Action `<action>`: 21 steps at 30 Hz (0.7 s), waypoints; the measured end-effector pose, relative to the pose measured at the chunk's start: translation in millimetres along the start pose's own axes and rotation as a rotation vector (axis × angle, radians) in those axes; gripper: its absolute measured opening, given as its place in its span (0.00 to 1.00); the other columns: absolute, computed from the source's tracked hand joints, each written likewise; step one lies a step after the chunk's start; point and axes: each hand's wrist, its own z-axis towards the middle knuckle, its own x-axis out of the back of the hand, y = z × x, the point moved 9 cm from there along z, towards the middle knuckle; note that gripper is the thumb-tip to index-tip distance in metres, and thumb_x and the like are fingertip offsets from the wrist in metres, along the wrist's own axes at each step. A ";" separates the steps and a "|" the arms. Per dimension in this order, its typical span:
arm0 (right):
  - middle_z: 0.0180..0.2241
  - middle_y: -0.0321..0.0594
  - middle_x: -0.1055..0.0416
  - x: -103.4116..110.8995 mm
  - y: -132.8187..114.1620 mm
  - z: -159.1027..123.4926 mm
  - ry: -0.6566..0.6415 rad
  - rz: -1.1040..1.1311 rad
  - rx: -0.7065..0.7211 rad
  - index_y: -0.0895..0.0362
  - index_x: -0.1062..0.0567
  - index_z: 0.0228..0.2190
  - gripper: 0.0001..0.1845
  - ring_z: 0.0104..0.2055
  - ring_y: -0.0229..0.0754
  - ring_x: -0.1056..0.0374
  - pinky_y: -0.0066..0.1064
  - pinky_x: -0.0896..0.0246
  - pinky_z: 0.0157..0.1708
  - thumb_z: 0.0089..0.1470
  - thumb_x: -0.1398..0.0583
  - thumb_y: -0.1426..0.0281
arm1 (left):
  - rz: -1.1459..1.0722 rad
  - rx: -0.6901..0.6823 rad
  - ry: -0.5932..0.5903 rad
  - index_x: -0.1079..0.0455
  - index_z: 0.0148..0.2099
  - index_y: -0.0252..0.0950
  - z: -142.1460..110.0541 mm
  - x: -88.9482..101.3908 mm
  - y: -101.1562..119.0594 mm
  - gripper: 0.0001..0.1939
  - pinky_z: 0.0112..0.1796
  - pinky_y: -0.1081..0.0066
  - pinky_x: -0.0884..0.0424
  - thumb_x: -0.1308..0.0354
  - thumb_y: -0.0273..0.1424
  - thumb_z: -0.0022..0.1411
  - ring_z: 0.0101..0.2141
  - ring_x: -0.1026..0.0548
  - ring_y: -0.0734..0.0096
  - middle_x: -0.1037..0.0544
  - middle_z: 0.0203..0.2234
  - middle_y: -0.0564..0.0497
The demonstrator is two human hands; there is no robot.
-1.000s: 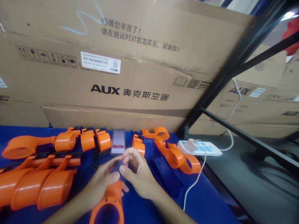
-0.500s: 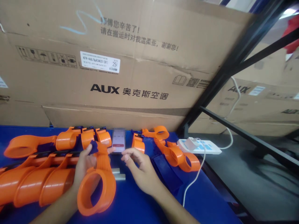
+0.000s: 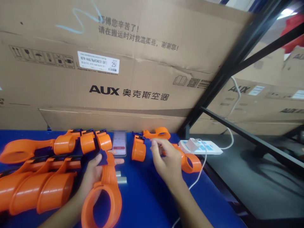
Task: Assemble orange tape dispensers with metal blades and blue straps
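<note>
My left hand [image 3: 92,172] is closed round the handle of an orange plastic ring holder [image 3: 116,196]. Its round opening faces me, and a dark blue piece [image 3: 102,157] shows at the top of the handle by my thumb. My right hand [image 3: 167,161] is over the right side of the table, thumb and forefinger drawn together. Whether anything is between these fingertips is hard to make out against the blue. Close to its left stands another orange ring holder [image 3: 139,151]; more orange holders [image 3: 192,163] lie partly behind this hand.
A phone [image 3: 119,144] stands at the back of the blue table [image 3: 142,202]. Two small pale strips [image 3: 121,180] lie beside the held ring. Several orange holders [image 3: 55,191] line the left. A white power strip [image 3: 201,147] with a cable lies right, near a black metal frame [image 3: 213,85] and cardboard boxes [image 3: 133,76].
My hands came apart. The left kept the orange holder, raised it leftward, then lowered it slightly. My right hand moved right, over where the dark blue sheets lay; those sheets are now out of sight.
</note>
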 end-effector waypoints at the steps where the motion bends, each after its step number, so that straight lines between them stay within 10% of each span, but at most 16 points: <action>1: 0.36 0.43 0.20 1.8 12.3 5.2 -0.016 -0.077 -0.046 0.55 0.22 0.40 0.11 0.37 0.46 0.26 0.36 0.32 0.41 0.65 0.43 0.65 | 0.021 0.007 0.016 0.32 0.61 0.36 0.5 0.6 -2.0 0.30 0.25 0.64 0.24 0.40 0.48 0.63 0.25 0.20 0.59 0.17 0.44 0.37; 8: 0.44 0.51 0.21 -26.6 71.8 0.1 -0.502 -0.456 -0.243 0.59 0.23 0.46 0.12 0.46 0.52 0.26 0.35 0.38 0.45 0.60 0.39 0.70 | 0.106 0.025 0.096 0.38 0.67 0.35 0.2 4.8 -4.2 0.36 0.26 0.62 0.25 0.40 0.48 0.63 0.24 0.20 0.58 0.18 0.46 0.34; 21: 0.41 0.50 0.21 -30.3 101.3 -20.1 -0.744 -0.583 -0.298 0.59 0.23 0.45 0.16 0.43 0.49 0.25 0.31 0.43 0.36 0.55 0.39 0.82 | 0.121 0.018 0.085 0.44 0.69 0.32 -0.3 -2.6 -6.8 0.39 0.34 0.52 0.22 0.41 0.45 0.64 0.31 0.17 0.48 0.17 0.43 0.33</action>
